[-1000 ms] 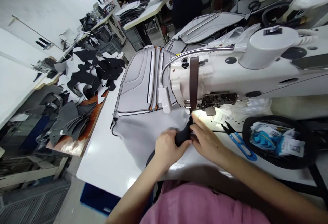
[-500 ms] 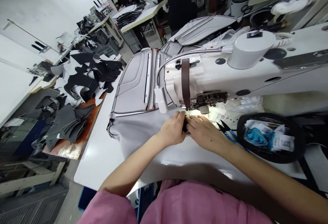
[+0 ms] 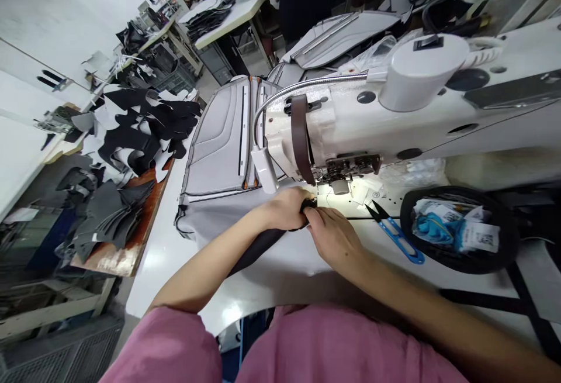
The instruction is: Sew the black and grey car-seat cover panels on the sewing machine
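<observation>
My left hand (image 3: 291, 207) is closed on the edge of a grey fabric cover (image 3: 214, 216), close to the needle area of the white sewing machine (image 3: 346, 114). My right hand (image 3: 331, 234) pinches the same edge from the right, its fingers almost touching the left ones. A black strip of the cover's material (image 3: 258, 248) shows below my left wrist and between both hands. The rest of the cover, with stitched panels (image 3: 214, 137) and orange-marked seams, lies to the left behind the machine head. My fingertips partly hide the gripped edge.
Blue-handled thread snips (image 3: 397, 234) lie right of my right hand, beside a round black tray (image 3: 407, 237) of small packets. Cut dark pieces (image 3: 144, 131) are piled on the left. A person in dark clothing (image 3: 302, 3) is beyond the machine.
Both hands have shifted slightly left and away from the needle, the cover's edge with them. More of the black strip now shows under my left wrist, and the snips are uncovered.
</observation>
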Tool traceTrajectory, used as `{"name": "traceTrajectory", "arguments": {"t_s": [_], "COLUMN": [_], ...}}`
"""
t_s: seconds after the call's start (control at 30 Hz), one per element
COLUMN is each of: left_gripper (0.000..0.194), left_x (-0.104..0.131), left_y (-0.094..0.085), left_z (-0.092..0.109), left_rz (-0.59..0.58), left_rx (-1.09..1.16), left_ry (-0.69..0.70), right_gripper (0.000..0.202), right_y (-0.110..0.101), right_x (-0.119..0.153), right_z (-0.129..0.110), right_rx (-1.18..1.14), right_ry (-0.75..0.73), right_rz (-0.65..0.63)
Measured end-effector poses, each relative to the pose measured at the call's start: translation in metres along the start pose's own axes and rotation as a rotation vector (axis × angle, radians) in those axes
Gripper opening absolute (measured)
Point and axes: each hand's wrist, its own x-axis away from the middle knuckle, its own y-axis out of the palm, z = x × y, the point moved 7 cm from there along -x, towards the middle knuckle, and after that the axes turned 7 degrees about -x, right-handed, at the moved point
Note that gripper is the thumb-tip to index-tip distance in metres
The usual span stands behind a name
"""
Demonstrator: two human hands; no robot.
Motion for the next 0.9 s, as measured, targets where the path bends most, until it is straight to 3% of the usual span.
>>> {"name": "traceTrajectory", "arguments": {"t_s": [0.13, 0.3, 0.47, 0.67, 0.73, 0.9], "left_gripper": [0.027, 0.029, 0.025, 0.035, 0.038, 0.036], "left_x": [0.001, 0.004, -0.007, -0.016, -0.005, 0.049], "left_y": [0.007, 0.021, 0.018, 0.011, 0.011, 0.004], "left_z": [-0.001, 0.011, 0.012, 0.007, 0.006, -0.016], "left_rz": [-0.012, 0.000, 0.016, 0.096, 0.166, 0.374], "left_rx": [-0.010, -0.218, -0.200, -0.223, -0.196, 0.013], "left_ry": [-0.010, -0.152, -0.196, -0.283, -0.307, -0.455], "right_gripper": [0.024, 0.021, 0.025, 0.027, 0.027, 0.035], "right_y": [0.004, 0.003, 0.003, 0.011, 0.009, 0.007], "right_x": [-0.007, 0.010, 0.013, 0.006, 0.007, 0.011], "right_z": [-0.002, -0.006, -0.004, 0.004, 0.006, -0.002], "right_rx": [0.088, 0.226, 0.290, 0.304, 0.286, 0.299], "right_ry": [-0.167, -0.327, -0.375, -0.299, -0.265, -0.205], "right_rz": [-0.001, -0.017, 0.101, 0.032, 0.007, -0.038]}}
